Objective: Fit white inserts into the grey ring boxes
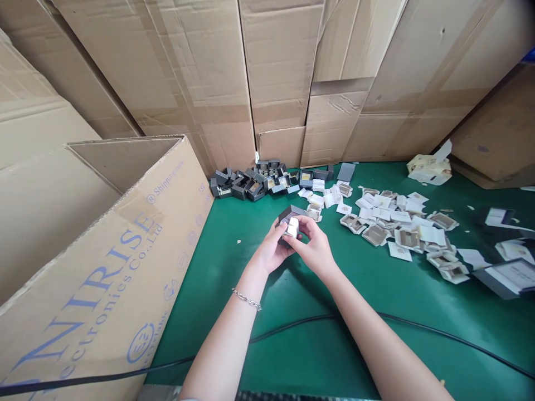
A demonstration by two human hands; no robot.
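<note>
Above the middle of the green table, my left hand [268,249] is closed around a small dark grey box [290,211] that stands open. A small white piece [292,227] shows at the box's opening; whether it is a lining or a separate insert I cannot tell. My right hand [317,245] grips the same box from the right, its thumb near the white piece. Both hands meet at the box, and my fingers hide its lower part. Just beyond it lie white paper inserts [314,210].
Dark small boxes [246,184] are heaped against the cardboard wall. White inserts and cards [401,217] spread over the right side, with larger dark boxes [507,278] at the edge. A tissue pack [430,169] stands behind. A big carton [137,267] fills the left; a black cable [292,323] crosses the table [292,356].
</note>
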